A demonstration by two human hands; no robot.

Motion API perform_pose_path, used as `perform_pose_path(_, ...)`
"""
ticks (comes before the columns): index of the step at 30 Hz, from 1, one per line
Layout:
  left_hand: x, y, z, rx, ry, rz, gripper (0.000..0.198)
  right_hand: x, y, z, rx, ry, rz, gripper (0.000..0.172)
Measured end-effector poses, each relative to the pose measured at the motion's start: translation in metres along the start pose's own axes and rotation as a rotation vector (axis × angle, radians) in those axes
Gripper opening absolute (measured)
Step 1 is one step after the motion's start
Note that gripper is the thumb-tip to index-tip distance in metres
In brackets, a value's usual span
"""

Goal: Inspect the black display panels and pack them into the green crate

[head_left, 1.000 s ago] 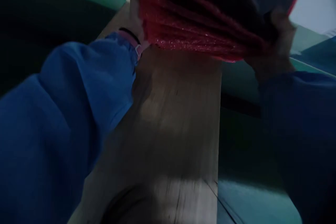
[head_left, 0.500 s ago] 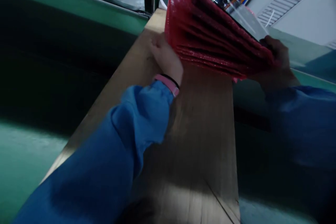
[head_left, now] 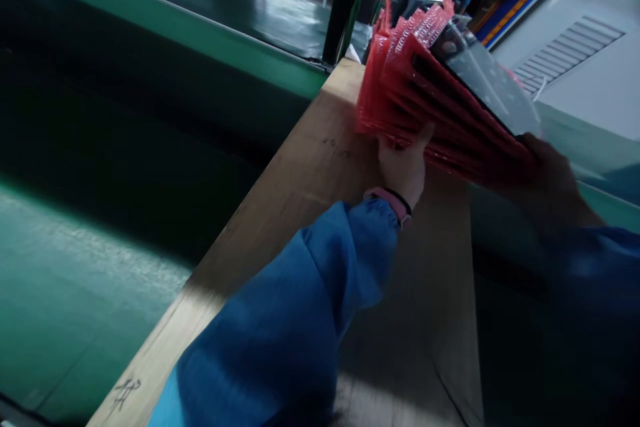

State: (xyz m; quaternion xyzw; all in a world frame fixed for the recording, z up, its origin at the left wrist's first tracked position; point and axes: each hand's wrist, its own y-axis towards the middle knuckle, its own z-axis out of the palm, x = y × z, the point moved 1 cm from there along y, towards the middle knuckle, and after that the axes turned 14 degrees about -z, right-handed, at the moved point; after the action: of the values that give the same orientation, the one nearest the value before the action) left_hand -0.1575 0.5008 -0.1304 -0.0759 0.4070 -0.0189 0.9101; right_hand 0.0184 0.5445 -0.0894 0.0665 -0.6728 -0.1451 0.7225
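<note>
"Several red pouches make a fanned, tilted stack at the far end of the wooden bench. How are we holding them?"

"Our right hand, dim and blurred, has its grip closed on the right end of the stack. Our left hand touches the lower edge, thumb raised against the front; its fingers are partly hidden, so we can't tell whether that grip is closed."

"What do we see at the top?"

"We see a flat, glossy panel with clear film over it, along the upper right of the stack."

"Any writing we can make out?"

"We find dark handwritten strokes by the lower left edge of the bench, crossing like a grid, but we can't read them for sure. Fainter marks sit on the wood left of our left hand, too slight for us to read. Our left wrist wears a pink band"
</note>
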Motion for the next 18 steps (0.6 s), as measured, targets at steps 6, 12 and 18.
perform_pose_path(6, -0.028, 0.034, -0.021, 0.086, -0.344, -0.002, 0.050, 0.003, 0.020, 0.038, 0.067, 0.020, -0.045, 0.034)
perform_pose_path(12, -0.044, 0.048, -0.034, 0.123, -0.394, -0.042, 0.040, 0.002, 0.032, 0.055, 0.081, 0.035, -0.022, 0.037)
perform_pose_path(18, -0.045, 0.043, -0.043, 0.019, -0.274, -0.077, 0.040, 0.007, 0.040, 0.013, -0.085, -0.159, -0.015, 0.037)
